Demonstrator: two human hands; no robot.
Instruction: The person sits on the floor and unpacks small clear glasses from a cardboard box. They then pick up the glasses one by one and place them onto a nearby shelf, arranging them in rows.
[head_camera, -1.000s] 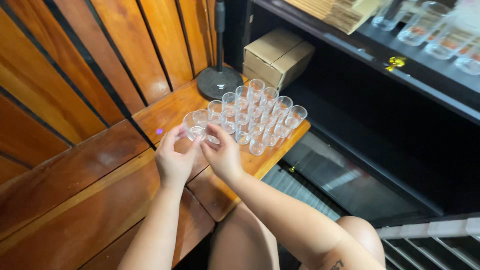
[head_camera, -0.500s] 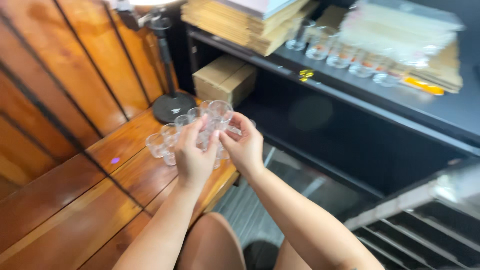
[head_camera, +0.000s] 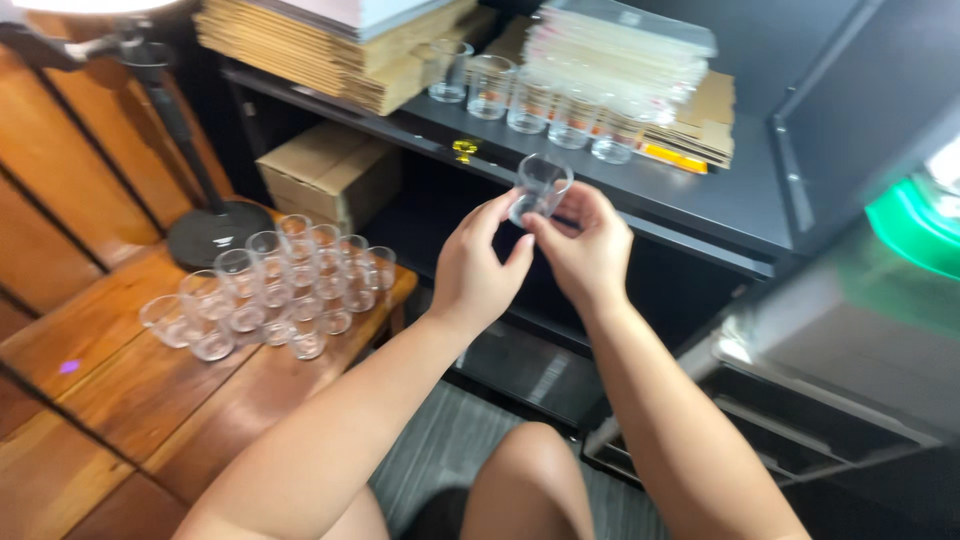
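Both my hands hold one small clear glass cup (head_camera: 538, 187) up in front of the black shelf (head_camera: 700, 205). My left hand (head_camera: 480, 265) grips its lower left side with the fingertips. On the cup's right side my right hand (head_camera: 585, 245) pinches it. Several more clear glass cups (head_camera: 275, 285) stand clustered on the wooden bench (head_camera: 120, 400) at the left, apart from my hands. Another row of clear cups (head_camera: 530, 100) stands on the shelf top just beyond the held cup.
A cardboard box (head_camera: 330, 175) sits under the shelf. A lamp with a round black base (head_camera: 215, 230) stands behind the bench cups. Flat cardboard stacks (head_camera: 330, 45) and a pile of clear plastic sleeves (head_camera: 625, 60) lie on the shelf. My knee (head_camera: 525, 480) is below.
My hands have lifted a cup off the bench cluster and carried it up and right toward the shelf. The view has swung right with them.
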